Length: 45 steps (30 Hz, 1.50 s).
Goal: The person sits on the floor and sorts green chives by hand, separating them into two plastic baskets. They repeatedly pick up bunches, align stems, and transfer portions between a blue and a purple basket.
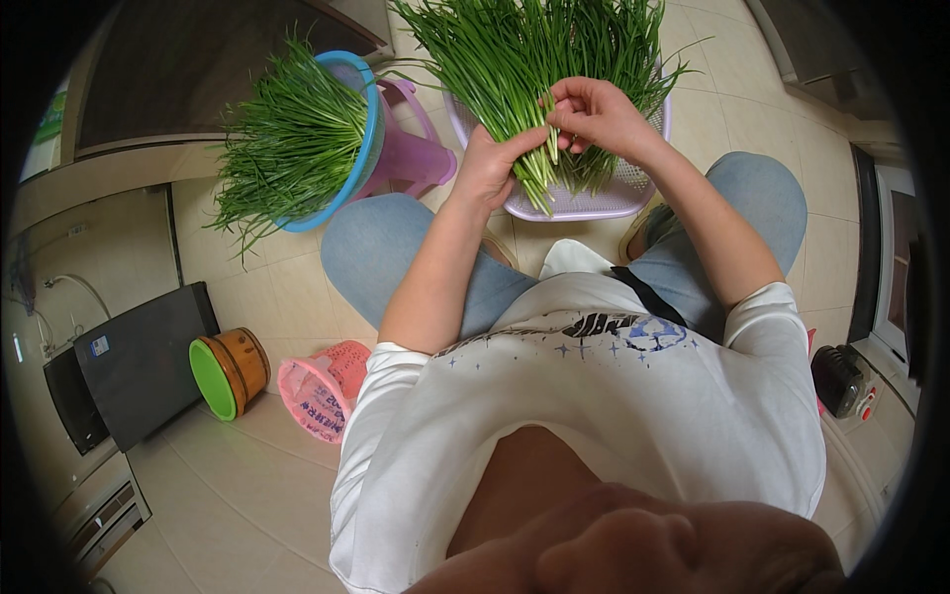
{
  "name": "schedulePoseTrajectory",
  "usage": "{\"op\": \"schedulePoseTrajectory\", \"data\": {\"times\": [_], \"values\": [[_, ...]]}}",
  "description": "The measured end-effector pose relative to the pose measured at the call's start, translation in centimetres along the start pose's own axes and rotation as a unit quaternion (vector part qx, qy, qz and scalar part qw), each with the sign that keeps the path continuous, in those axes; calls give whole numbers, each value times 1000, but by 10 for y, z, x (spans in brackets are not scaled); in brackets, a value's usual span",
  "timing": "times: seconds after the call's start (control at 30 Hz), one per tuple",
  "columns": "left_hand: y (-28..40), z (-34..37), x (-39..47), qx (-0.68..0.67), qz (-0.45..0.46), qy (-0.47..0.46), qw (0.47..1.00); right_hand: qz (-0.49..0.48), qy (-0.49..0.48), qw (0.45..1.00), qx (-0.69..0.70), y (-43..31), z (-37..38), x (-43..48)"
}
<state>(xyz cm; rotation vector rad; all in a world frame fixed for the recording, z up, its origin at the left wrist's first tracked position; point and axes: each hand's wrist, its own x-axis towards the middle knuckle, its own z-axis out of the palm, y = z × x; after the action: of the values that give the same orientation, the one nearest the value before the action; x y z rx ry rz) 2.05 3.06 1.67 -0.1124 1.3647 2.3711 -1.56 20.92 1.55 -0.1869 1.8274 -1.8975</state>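
Note:
A bunch of green garlic chives [493, 93] lies across my left hand [491, 163], which grips it near the pale stem ends with the thumb on top. My right hand [594, 119] is just beside, thumb and fingertips pinched on a few stems at the bunch's right edge. Below both hands stands a lilac plastic basket [594, 208] with perforated walls. More loose chives [612, 44] fill it, their leaves hanging over its far rim. The pale stem ends of the held bunch point toward me.
To the left, a blue-rimmed basket [371, 78] full of chives [297, 134] rests on a purple plastic stool [401, 163]. A pink wastebasket [349, 371], a wooden bucket with a green face [245, 364] and a dark grey cabinet [152, 364] stand further back on the tiled floor [245, 505].

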Motion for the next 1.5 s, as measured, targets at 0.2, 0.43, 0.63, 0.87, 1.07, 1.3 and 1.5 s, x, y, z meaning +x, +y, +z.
{"op": "schedulePoseTrajectory", "data": {"times": [0.2,0.43,0.63,0.87,1.07,1.3,1.5], "values": [[0,-2,0,-34,-23,10,999,11,-34,999,-38,2,1,0],[-2,-4,2,-60,-21,40,997,-86,-27,984,-151,13,1,2],[10,-8,4,-46,-21,27,998,-123,3,980,-154,7,-3,1],[42,-6,-12,-6,112,-2,994,-39,3,996,-86,1,-9,1],[60,-20,-28,-70,125,-78,987,-34,-22,993,-111,7,-10,6],[69,-27,-35,-128,110,-179,969,-7,-38,991,-129,2,-9,5],[62,-18,-32,7,12,-167,986,-16,-61,995,82,-22,-9,-6]]}}
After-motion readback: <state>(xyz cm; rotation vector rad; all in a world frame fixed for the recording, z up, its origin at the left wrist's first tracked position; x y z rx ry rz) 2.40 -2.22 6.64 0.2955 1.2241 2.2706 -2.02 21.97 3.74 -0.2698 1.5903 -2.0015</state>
